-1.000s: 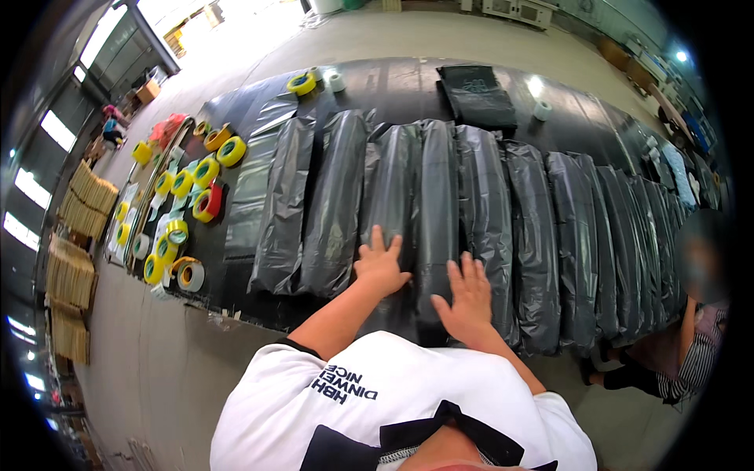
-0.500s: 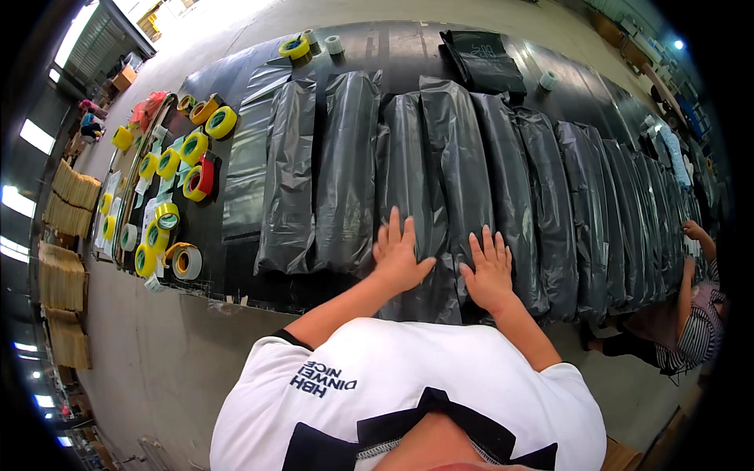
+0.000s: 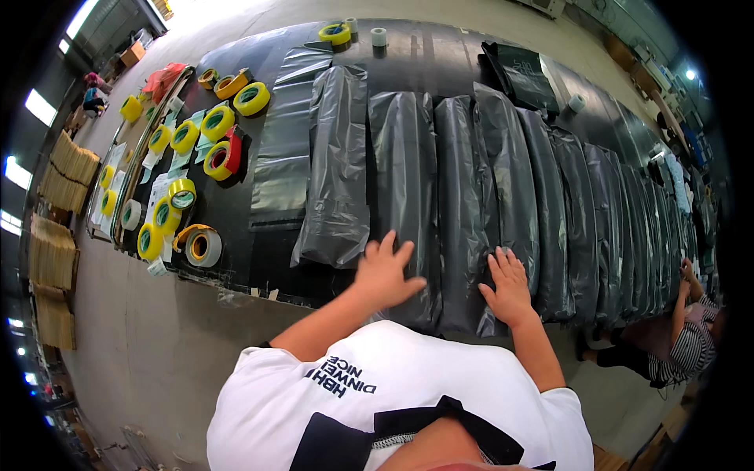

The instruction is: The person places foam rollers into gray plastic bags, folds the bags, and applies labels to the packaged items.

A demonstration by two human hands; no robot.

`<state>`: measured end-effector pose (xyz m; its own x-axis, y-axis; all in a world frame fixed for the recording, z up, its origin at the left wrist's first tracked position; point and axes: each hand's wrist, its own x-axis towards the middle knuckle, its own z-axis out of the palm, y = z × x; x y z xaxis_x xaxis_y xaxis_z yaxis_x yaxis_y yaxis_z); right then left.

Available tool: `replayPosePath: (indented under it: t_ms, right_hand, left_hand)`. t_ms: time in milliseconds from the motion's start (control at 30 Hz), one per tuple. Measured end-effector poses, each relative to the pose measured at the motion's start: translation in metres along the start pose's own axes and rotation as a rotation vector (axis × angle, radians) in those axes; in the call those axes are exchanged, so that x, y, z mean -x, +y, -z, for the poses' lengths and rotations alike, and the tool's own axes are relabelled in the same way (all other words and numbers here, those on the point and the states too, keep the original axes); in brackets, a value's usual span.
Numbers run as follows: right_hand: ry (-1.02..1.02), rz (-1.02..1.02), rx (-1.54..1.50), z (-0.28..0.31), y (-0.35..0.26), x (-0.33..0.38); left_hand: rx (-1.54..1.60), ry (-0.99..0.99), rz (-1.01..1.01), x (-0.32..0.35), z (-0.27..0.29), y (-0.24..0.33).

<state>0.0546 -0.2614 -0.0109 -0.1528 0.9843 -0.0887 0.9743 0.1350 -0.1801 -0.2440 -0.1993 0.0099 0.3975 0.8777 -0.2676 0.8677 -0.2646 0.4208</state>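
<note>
I appear to be pressing long black bags (image 3: pixel 403 180) into a side-by-side row on the dark table (image 3: pixel 448 55) before me; shifting them would call for even, flat-palmed pressure. My left hand (image 3: pixel 386 273), fingers spread, and right hand (image 3: pixel 510 287), fingers closer together, lie open over their near ends, gripping nothing. Their long axes run away from me, across the table.
</note>
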Motion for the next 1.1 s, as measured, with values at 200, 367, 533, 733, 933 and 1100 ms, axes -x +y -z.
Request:
replayPosePath:
  t_ms: [200, 367, 533, 733, 933, 1100]
  right_hand:
    - [0.036, 0.053, -0.062, -0.002, -0.053, 0.001]
    - [0.022, 0.047, -0.100, -0.020, -0.049, 0.004]
    - [0.033, 0.014, -0.148, -0.026, -0.060, 0.002]
    - [0.127, 0.233, -0.211, 0.000, -0.147, -0.020]
    - [0.255, 0.247, -0.273, 0.003, -0.253, -0.057]
    - [0.407, 0.410, -0.470, -0.016, -0.414, -0.097]
  left_hand:
    - [-0.152, 0.321, 0.515, -0.056, 0.049, -0.089]
    - [-0.227, 0.212, 0.494, -0.017, 0.006, -0.077]
    - [-0.177, 0.076, 0.394, 0.059, -0.014, -0.031]
    - [0.193, 0.211, 0.127, 0.097, -0.001, -0.099]
    - [0.399, 0.450, -0.096, 0.187, 0.039, -0.264]
    - [0.568, 0.855, 0.456, 0.293, 0.101, -0.463]
